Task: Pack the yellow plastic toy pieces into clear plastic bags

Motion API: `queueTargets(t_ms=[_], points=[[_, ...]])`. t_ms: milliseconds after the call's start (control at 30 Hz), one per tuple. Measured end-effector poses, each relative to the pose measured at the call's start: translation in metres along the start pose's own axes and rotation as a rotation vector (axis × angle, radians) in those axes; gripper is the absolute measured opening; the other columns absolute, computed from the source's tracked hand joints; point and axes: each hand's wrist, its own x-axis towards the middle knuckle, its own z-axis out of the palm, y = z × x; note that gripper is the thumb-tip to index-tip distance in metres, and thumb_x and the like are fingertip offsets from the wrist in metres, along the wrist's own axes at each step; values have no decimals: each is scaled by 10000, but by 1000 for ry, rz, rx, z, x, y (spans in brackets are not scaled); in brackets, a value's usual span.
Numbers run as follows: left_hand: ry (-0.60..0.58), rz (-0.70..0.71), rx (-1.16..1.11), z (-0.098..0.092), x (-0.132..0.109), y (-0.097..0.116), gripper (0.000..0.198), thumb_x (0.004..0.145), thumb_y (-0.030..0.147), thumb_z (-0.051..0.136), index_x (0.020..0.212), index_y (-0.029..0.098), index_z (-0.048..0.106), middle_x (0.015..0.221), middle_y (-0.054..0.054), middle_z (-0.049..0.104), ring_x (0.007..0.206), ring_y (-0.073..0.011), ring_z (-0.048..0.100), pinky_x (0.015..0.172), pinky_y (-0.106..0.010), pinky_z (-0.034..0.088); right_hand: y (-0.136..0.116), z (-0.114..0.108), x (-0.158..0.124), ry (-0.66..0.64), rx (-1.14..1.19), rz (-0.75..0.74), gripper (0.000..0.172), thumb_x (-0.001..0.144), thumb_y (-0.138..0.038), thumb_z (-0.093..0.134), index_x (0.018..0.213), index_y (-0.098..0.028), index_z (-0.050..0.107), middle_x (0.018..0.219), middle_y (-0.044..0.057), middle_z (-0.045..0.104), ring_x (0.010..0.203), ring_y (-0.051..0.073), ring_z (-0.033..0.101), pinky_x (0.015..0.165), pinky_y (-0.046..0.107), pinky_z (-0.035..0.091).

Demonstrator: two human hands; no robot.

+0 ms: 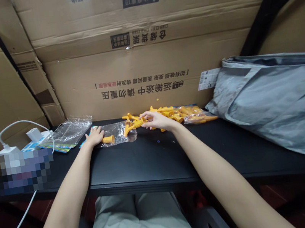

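Note:
My left hand point(95, 135) lies with spread fingers on the left end of a clear plastic bag point(114, 129). Beside its fingers, a yellow plastic piece with a flared round end point(108, 140) is in or under the clear film; which one I cannot tell. My right hand point(156, 120) pinches another yellow plastic piece point(139, 123), hollow at its round end, above the bag's right end. More loose yellow pieces point(162, 110) are heaped behind and right of that hand, partly hidden by it.
Bagged yellow pieces point(195, 114) lie right of the heap. Flat clear packets point(71, 131) sit at left, near a white charger point(9, 152) with a cable. A grey fabric bag point(278, 102) occupies the right side. Cardboard point(144, 61) walls the back of the black table point(148, 161).

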Motion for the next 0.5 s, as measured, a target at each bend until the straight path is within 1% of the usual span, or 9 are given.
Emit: queueTargets(t_ms=[67, 133, 233, 300, 367, 433, 500], points=[[-25, 4, -5, -1, 0, 0, 603, 887, 452, 152, 1439, 224, 240, 1505, -23, 163, 1389, -271, 66, 1052, -603, 163, 4, 3, 3, -13, -4, -26, 353, 675, -179, 654, 1021, -189, 588, 898, 22, 628, 685, 108, 582, 601, 240, 492], [-43, 23, -9, -3, -1, 0, 592, 889, 464, 151, 1437, 258, 239, 1502, 0, 169, 1388, -274, 65, 1050, -615, 144, 9, 10, 6, -6, -8, -68, 358, 648, -197, 688, 996, -175, 605, 865, 11, 626, 697, 107, 577, 662, 261, 492], [-80, 70, -45, -8, -6, 1, 564, 900, 464, 131, 1422, 301, 267, 1489, 23, 206, 1384, -266, 90, 1050, -612, 151, 15, 31, 12, 31, 9, -79, 376, 603, -201, 731, 959, -142, 625, 794, 2, 621, 689, 106, 569, 719, 286, 486], [-107, 77, -99, -11, -12, 3, 584, 904, 481, 85, 1417, 288, 286, 1480, 11, 237, 1380, -249, 129, 1071, -557, 170, 18, 49, 16, 55, 53, -47, 360, 596, -176, 734, 937, -131, 631, 785, 9, 629, 685, 109, 577, 713, 288, 492], [-118, 51, -149, -14, -17, 4, 634, 894, 526, 53, 1397, 271, 341, 1456, -3, 307, 1362, -240, 215, 1080, -471, 219, 19, 67, 20, 91, 75, 0, 334, 590, -153, 737, 907, -121, 640, 764, 20, 637, 672, 116, 588, 698, 285, 498], [-121, 25, -174, -15, -20, 6, 664, 880, 573, 64, 1348, 276, 428, 1402, -4, 413, 1318, -239, 329, 1056, -401, 287, 19, 83, 24, 122, 60, 16, 275, 597, -142, 729, 859, -113, 654, 756, 32, 646, 670, 123, 599, 693, 278, 500], [-125, 44, -181, -15, -22, 8, 645, 878, 583, 96, 1302, 289, 484, 1356, 0, 477, 1280, -228, 395, 1027, -361, 328, 18, 93, 27, 158, 15, 22, 250, 604, -136, 720, 847, -109, 663, 758, 40, 654, 691, 132, 610, 700, 271, 498]])
